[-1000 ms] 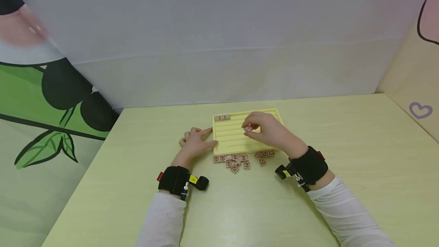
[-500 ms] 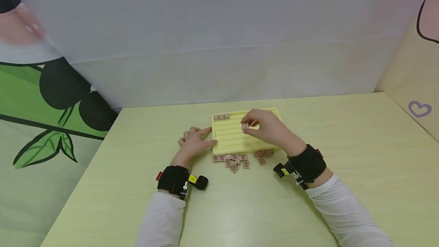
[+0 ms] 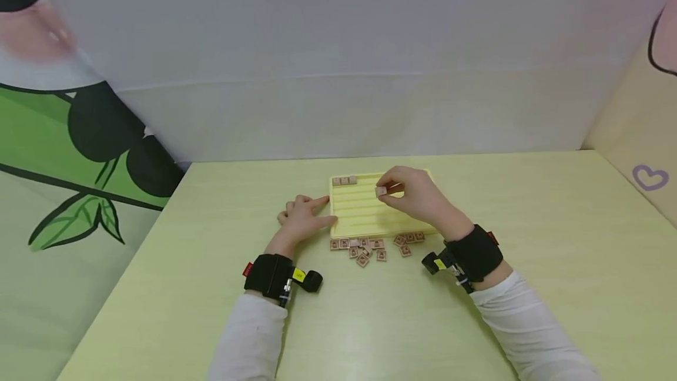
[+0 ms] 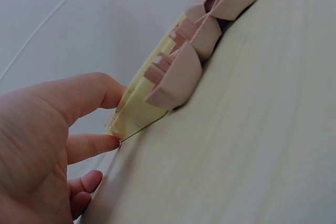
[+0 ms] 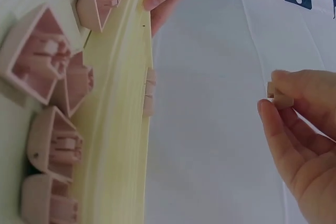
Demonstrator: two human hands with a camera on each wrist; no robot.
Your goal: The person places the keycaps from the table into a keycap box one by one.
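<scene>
A pale yellow grooved tray (image 3: 359, 216) lies on the table, with three small pink keycaps (image 3: 344, 180) lined up in its far left groove. My right hand (image 3: 409, 193) hovers over the tray and pinches one pink keycap (image 3: 380, 191) between thumb and fingers; the right wrist view shows that keycap (image 5: 279, 98) held at the fingertips. My left hand (image 3: 301, 219) rests on the table with its thumb and index finger touching the tray's left edge (image 4: 128, 116). Several loose keycaps (image 3: 365, 247) lie along the tray's near edge.
The light green table (image 3: 529, 216) is bordered by a white cloth backdrop (image 3: 338, 75), a leaf-printed panel (image 3: 69, 151) on the left and a beige panel (image 3: 642, 157) on the right. Black wrist straps with cameras sit on both forearms.
My right hand has carried the pinched keycap slightly farther across the tray toward the back row. The left hand has kept its place at the tray's edge.
</scene>
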